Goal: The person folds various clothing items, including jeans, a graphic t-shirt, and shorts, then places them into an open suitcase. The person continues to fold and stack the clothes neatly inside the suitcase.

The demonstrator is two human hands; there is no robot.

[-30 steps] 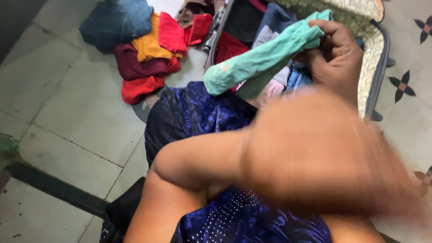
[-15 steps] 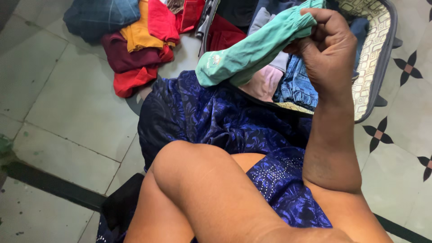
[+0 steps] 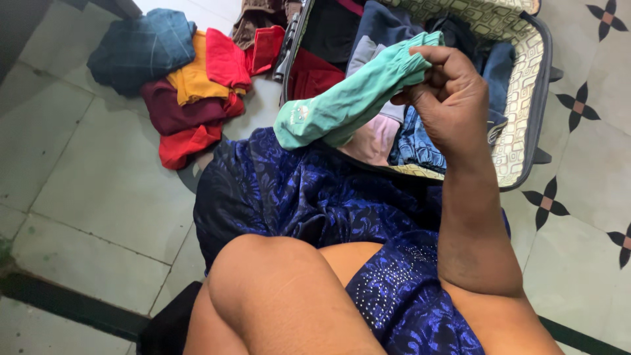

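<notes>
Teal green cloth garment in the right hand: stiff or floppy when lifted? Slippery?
Probably floppy: the teal green cloth garment droops from the right hand, pinched at one end only. Likely light, since a fingertip grip carries it. Seemingly not slippery: the gathered, matte knit fabric should catch on skin.

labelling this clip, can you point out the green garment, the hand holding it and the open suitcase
green garment (image 3: 342,105), head view, middle of the rolled cloth
right hand (image 3: 450,98), head view, back of the hand, fingers closed on the garment's end
open suitcase (image 3: 522,98), head view, patterned lining of its right wall
</notes>
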